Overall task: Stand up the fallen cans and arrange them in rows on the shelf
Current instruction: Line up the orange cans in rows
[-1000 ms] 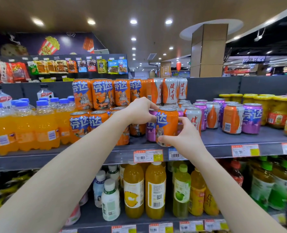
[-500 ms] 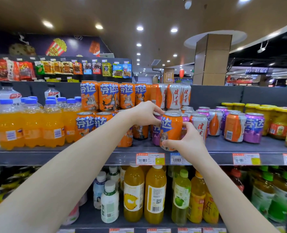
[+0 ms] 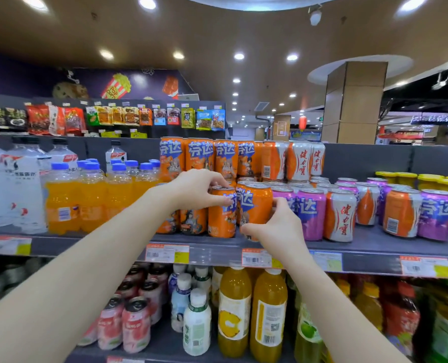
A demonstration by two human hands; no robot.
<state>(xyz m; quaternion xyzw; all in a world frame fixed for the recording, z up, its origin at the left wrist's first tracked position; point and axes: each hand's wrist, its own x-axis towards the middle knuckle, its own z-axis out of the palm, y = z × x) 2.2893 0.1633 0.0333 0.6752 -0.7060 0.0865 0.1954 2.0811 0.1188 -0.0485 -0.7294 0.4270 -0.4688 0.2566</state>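
Gripping upright orange can [image 3: 254, 205], right hand [image 3: 278, 226] fingers closed, left hand [image 3: 199, 189] pinching neighbouring can [image 3: 221, 213].

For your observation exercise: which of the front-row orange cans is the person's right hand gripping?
The right-most orange can, next to the purple can; the right hand wraps its lower side, while the left hand touches its neighbour.

Orange cans [image 3: 255, 205] and purple cans [image 3: 310, 213] read 芬达; white cans [image 3: 342, 218] read 健力宝 in red.
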